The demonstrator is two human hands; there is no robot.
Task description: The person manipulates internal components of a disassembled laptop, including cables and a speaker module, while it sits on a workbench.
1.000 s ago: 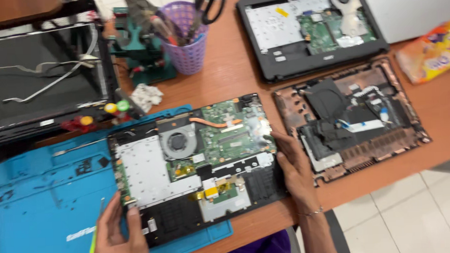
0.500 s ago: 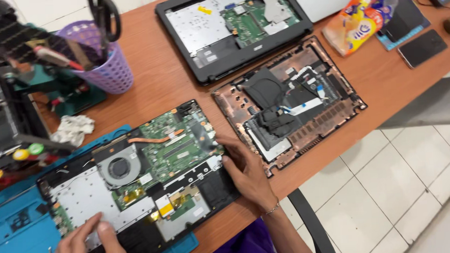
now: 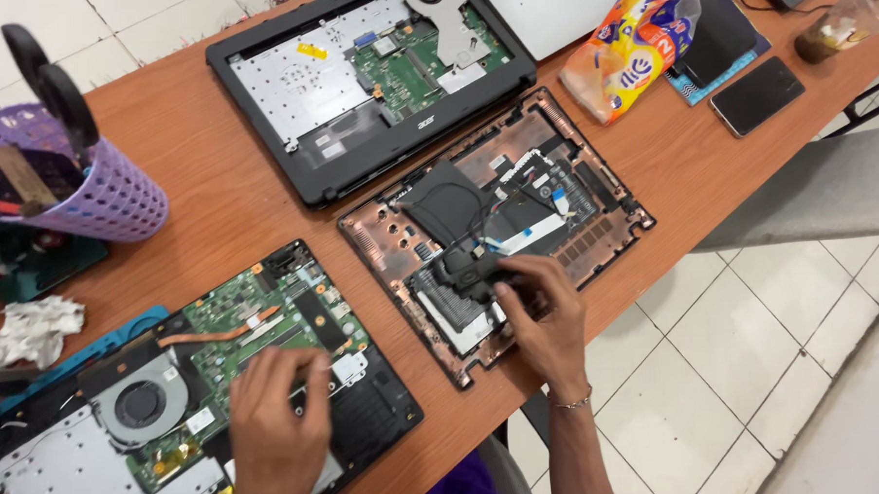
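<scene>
Wooden bench [image 3: 214,201] stood over white tiled floor [image 3: 756,382], cluttered w/ laptop parts.

Left hand [image 3: 275,428] lay flat, palm down, fingers spread, on opened laptop [image 3: 220,381] at near-left; nothing gripped. That unit showed green board, copper heat pipe and round fan [image 3: 138,406], and sat partly on a blue mat [image 3: 121,331].

Right hand [image 3: 544,321] rested on copper-coloured bottom case [image 3: 497,221] at bench centre, near front edge. Fingers curled onto a dark part near the case's front; whether it was actually pinched could not be told. A thin bracelet sat on that wrist. Case held a black panel, ribbon cables and wiring.

Behind, a second black laptop [image 3: 370,79] lay open, board and silver plate exposed, just beside the copper case.

Left end: purple basket [image 3: 87,186] w/ tools incl. black-handled scissors [image 3: 49,80]; crumpled white tissue [image 3: 33,329] near it.

Right end: orange-yellow snack bag [image 3: 632,45], dark phone [image 3: 758,95] face up, plastic cup [image 3: 845,19] at far corner. Grey chair back [image 3: 808,200] stood beside bench on the right.
</scene>
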